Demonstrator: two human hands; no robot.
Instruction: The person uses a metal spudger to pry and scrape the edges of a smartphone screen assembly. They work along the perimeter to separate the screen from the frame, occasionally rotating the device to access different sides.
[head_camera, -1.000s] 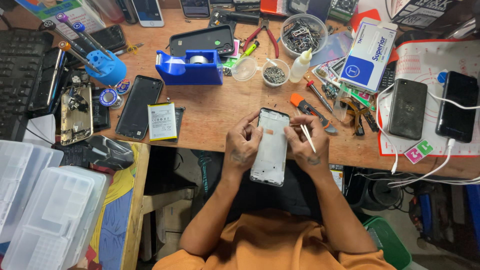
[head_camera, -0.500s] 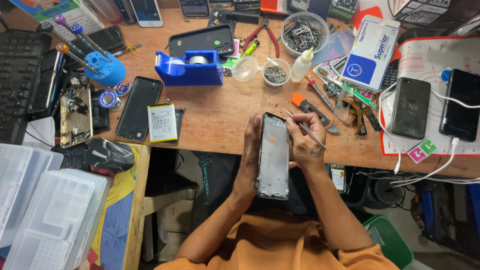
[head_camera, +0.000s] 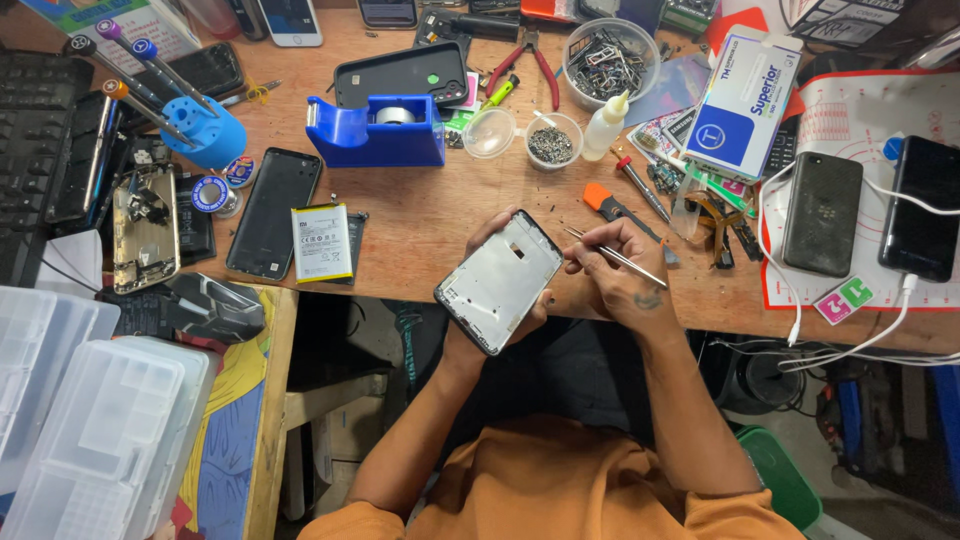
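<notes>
Over the workbench (head_camera: 420, 225), left hand (head_camera: 500, 300) cradles phone frame (head_camera: 497, 282), right hand (head_camera: 620, 275) apparently pinching tweezers (head_camera: 615, 257).

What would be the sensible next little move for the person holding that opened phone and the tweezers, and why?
Probably bring the tips of the thin metal tweezers down onto the upper right edge of the opened phone frame with its pale inner plate. The left hand cradles the frame tilted above the wooden desk, and the right hand holds the tweezers pointing at that edge, just beside it.
</notes>
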